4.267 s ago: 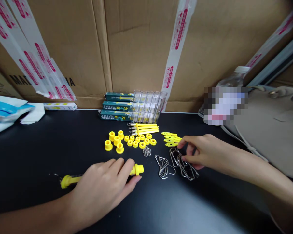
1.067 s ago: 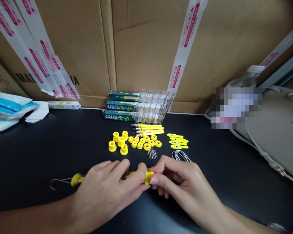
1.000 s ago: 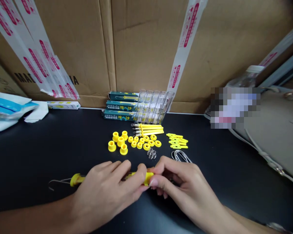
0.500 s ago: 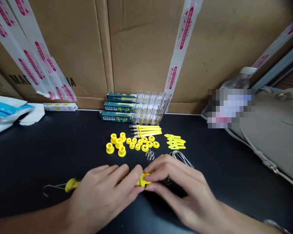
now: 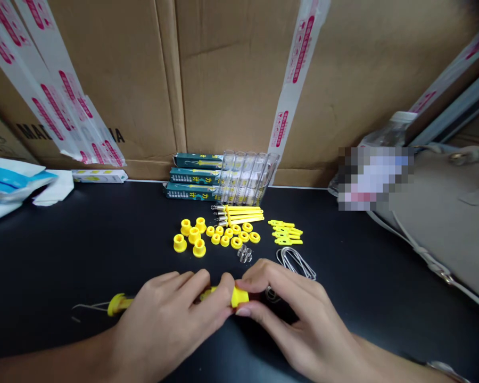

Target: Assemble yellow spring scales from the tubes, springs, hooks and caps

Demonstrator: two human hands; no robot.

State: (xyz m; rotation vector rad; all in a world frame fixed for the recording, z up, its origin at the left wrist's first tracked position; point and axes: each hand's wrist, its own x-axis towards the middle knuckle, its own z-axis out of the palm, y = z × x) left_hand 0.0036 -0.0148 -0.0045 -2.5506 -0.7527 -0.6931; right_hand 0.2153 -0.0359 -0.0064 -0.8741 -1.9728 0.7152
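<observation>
Both hands (image 5: 179, 311), earlier apart, on tube (image 5: 120, 304)

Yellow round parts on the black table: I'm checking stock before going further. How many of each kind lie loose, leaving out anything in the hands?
Tall flanged caps: 5
Small short caps: 5
Flat wide rings: 5
Total: 15

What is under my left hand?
A spring scale: its wire hook and yellow collar show on one side, its yellow cap on the other. Your left hand covers most of its middle.
</observation>
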